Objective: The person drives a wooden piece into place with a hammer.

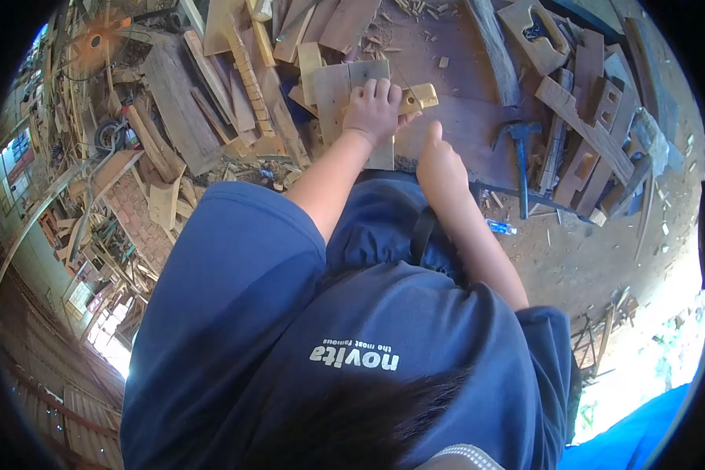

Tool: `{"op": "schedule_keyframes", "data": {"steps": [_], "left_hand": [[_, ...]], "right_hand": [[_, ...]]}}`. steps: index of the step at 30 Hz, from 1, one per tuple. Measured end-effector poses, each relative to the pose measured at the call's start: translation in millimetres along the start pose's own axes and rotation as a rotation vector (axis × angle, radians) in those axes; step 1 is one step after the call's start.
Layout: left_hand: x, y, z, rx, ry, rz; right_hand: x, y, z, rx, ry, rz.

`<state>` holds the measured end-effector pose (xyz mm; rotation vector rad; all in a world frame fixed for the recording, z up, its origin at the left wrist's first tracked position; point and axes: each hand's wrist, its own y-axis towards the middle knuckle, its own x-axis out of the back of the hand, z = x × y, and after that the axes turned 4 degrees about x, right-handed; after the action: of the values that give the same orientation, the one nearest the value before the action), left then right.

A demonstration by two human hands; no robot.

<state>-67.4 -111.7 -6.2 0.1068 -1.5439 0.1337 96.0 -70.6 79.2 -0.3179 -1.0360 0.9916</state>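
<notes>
Along the near edge of the table (470, 139), left hand (374, 110): lying on a flat board (333, 102), fingers pointing to the far edge and slightly bent, thumb beside the wood block; I can't tell whether it grips or only presses.
Right hand (443, 160): over the near edge, just right of the left one, fingers curled with one digit pointing forward; from my view I can't tell what, if anything, is inside.
Wood block (428, 95): pale, its left end hidden by the left hand, its right end jutting past the board's right edge; a thin dark line crosses it, too fine for me to identify.
Hammer (521, 160): to the right, head on the table, handle sticking out over the near edge.
Room to the right: I see a stretch of brown top between the right hand and the hammer, bounded farther out by a thick timber (495, 51).
Right edge: crowded with scrap wood (586, 133).
Left side: more planks (176, 106), close-packed.
Below the near edge: a bottle (501, 227) on the ground.
</notes>
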Motion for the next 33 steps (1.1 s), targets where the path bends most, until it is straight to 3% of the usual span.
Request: {"op": "schedule_keyframes", "data": {"steps": [8, 13, 28, 33], "left_hand": [[0, 0, 1, -0.003, 0.029, -0.056], [-5, -3, 1, 0.009, 0.010, 0.004], [-4, -3, 1, -0.003, 0.050, -0.083], [-5, -5, 0, 0.014, 0.022, 0.029]], "right_hand": [[32, -46, 3, -0.087, -0.051, 0.107], [37, -29, 8, -0.098, -0.055, 0.101], [38, -31, 18, -0.146, -0.012, 0.145], [36, -32, 15, -0.121, -0.048, 0.137]]}}
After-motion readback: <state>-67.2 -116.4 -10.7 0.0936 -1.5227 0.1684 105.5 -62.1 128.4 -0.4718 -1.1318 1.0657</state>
